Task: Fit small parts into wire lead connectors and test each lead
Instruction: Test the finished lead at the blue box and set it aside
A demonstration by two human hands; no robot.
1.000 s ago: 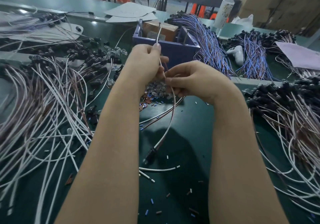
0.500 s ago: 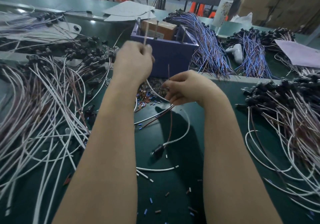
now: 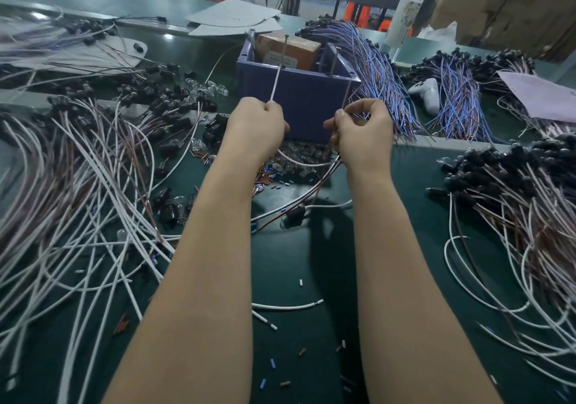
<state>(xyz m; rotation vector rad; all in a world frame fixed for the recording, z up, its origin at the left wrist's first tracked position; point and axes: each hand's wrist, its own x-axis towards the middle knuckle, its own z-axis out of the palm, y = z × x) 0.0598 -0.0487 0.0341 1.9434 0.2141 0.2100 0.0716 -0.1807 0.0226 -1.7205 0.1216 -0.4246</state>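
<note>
Test step: left hand (image 3: 254, 126) pinches the white lead end (image 3: 276, 84), right hand (image 3: 363, 129) the brown lead end (image 3: 345, 95), both held up at the pins (image 3: 284, 50) of the blue box (image 3: 305, 98); likely fault: a tip slides off, faking a dead lead.

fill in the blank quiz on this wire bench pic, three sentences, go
1. The thin wire end gripped by the left hand is ____.
2. The thin brown wire end is pinched by the ____ hand.
3. The black connector lies on the dark green table ____ the two forearms.

Missing words: white; right; between.
</note>
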